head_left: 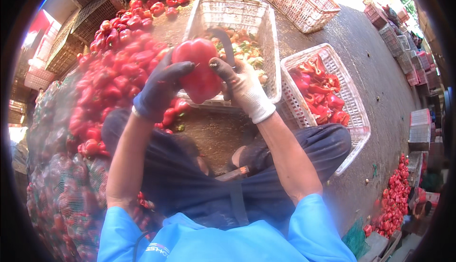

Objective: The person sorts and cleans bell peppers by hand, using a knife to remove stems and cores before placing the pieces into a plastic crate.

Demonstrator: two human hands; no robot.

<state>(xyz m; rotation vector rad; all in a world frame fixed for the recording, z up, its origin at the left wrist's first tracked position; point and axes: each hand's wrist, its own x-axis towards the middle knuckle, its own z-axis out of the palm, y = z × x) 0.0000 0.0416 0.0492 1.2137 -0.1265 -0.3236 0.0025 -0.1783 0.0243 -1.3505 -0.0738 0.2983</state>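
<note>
A large red bell pepper (196, 67) is raised in front of me between both hands. My left hand (164, 88), in a dark blue glove, is closed round its left side with the thumb on the front. My right hand (244, 84), in a white glove with dark fingertips, meets the pepper's right side. From that hand rises a dark curved strip (225, 42), which looks like a hooked blade; its lower end is hidden in the fingers. Behind the hands stands a white crate (271, 41) with pale green and orange pepper scraps (249, 48) inside.
Whole red peppers (111, 79) are heaped on my left, beside filled mesh sacks (66, 191). A second white crate (358, 115) by my right knee contains cut red pepper pieces (318, 91). Another crate (301, 1) stands farther off. More peppers (393, 198) lie at far right.
</note>
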